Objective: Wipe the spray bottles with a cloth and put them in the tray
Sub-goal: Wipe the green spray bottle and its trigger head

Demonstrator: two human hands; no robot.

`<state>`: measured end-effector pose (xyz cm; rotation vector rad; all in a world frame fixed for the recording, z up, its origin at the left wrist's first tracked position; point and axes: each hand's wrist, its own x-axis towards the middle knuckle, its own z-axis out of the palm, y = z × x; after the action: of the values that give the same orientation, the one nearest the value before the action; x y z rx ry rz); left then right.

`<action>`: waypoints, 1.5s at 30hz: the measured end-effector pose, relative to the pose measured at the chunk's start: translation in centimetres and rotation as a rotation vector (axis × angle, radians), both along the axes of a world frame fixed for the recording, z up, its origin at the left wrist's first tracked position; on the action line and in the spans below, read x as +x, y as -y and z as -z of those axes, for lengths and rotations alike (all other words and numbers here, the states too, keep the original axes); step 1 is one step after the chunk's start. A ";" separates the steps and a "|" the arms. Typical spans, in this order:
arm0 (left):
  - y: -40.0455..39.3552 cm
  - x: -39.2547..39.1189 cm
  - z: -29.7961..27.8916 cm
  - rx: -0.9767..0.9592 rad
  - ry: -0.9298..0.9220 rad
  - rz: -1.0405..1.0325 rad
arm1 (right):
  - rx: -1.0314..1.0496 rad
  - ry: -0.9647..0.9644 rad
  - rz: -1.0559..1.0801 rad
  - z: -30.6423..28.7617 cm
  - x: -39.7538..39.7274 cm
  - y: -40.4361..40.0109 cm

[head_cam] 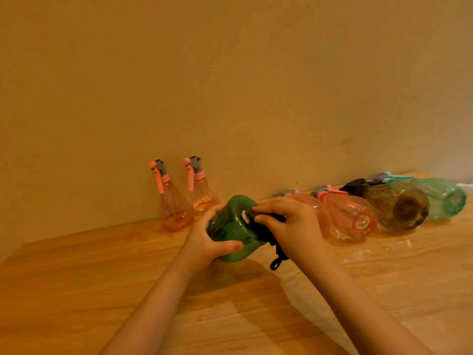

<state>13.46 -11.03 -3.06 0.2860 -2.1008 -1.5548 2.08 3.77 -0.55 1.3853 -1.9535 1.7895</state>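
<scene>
Gripping the green bottle (234, 228), left hand (204, 242) tilts it; right hand (289, 221) presses dark cloth (268, 233).

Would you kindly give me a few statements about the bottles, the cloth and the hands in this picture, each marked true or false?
1. The left hand grips the green bottle. True.
2. The right hand presses a white cloth on the bottle. False: the cloth is dark.
3. Two pink spray bottles stand upright by the wall. True.
4. The brown bottle stands upright. False: it lies on its side on the table.
5. A teal bottle lies at the far right. True.
6. The green bottle is already in a tray. False: it is held over the table, and no tray is in view.
</scene>
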 end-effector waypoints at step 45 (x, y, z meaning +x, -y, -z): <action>-0.9 -0.7 -0.6 0.035 0.069 0.059 | 0.020 0.106 -0.008 1.0 -2.0 -1.2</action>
<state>12.73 -10.13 -2.42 0.2964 -2.1547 -1.6395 0.03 4.97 -1.56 1.3317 -2.0250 1.8893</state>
